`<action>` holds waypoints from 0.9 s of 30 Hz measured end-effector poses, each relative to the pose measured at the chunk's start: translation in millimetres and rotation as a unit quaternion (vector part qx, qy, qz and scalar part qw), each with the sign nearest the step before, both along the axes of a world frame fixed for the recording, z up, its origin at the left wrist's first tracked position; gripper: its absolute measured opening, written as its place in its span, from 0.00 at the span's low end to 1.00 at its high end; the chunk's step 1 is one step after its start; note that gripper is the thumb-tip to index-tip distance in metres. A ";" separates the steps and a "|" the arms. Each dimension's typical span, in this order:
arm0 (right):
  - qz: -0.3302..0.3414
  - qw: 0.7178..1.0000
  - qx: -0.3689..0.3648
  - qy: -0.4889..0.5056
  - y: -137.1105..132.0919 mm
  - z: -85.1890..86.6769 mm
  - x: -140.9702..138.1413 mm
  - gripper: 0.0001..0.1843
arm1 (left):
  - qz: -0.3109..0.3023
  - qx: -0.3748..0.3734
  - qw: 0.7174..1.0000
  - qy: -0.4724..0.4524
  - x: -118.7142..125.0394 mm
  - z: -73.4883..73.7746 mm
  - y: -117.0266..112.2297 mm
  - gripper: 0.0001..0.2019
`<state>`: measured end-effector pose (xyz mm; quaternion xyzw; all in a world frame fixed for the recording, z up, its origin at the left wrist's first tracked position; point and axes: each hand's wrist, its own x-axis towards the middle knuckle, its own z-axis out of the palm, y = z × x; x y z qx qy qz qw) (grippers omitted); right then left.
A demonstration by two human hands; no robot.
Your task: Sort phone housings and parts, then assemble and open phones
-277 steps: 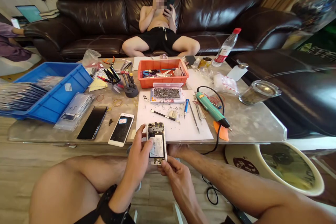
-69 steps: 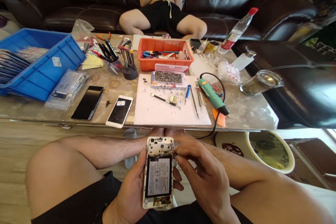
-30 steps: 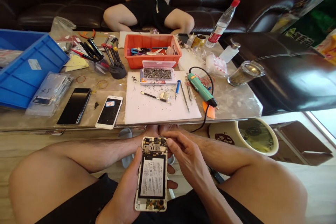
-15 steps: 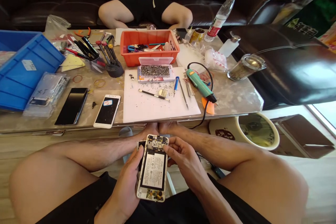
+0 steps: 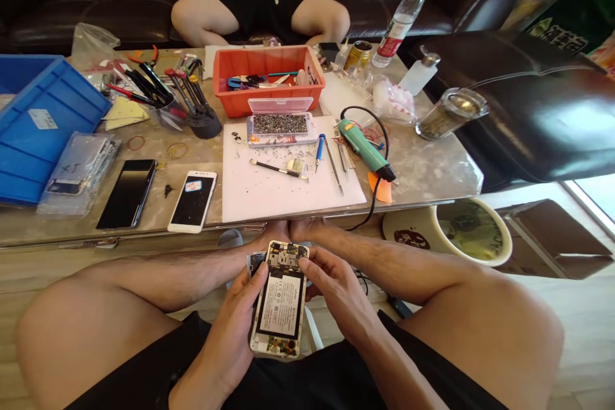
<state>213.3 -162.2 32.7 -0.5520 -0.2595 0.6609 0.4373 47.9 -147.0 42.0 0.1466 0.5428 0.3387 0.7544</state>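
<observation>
An opened phone (image 5: 279, 301) with its back cover off shows a white-labelled battery and the circuit board at its top. My left hand (image 5: 236, 327) is wrapped round its left side and holds it over my lap. The fingers of my right hand (image 5: 336, 285) are curled and pinch at the phone's upper right corner by the board. Both hands are below the front edge of the table (image 5: 432, 173).
On the table lie a white mat (image 5: 269, 195), a screw box (image 5: 280, 123), an orange tray (image 5: 225, 73), a green electric screwdriver (image 5: 368, 150), a white phone (image 5: 193, 200), a black phone (image 5: 127, 193) and a blue bin (image 5: 43, 128). A bucket (image 5: 451, 240) stands on the floor at right. Another person sits on the sofa opposite.
The phone went from the table edge down to my lap. In the last second the camera has tilted a little lower; my right fingers stay working at the phone's top right.
</observation>
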 end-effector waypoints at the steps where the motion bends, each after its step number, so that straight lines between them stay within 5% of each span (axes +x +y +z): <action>1: -0.001 1.000 0.001 -0.002 -0.4 -1.7 -0.8 0.22 | -0.004 0.005 1.000 0.001 0.0 -0.4 -0.6 0.24; 17: -0.007 1.000 -0.004 0.009 2.0 -5.7 -4.5 0.21 | -0.016 0.042 0.998 0.035 -0.9 5.4 -7.3 0.31; 27: -0.007 1.000 0.007 -0.016 0.5 -9.6 -3.8 0.20 | -0.092 0.125 0.980 0.126 -7.4 2.6 -1.4 0.32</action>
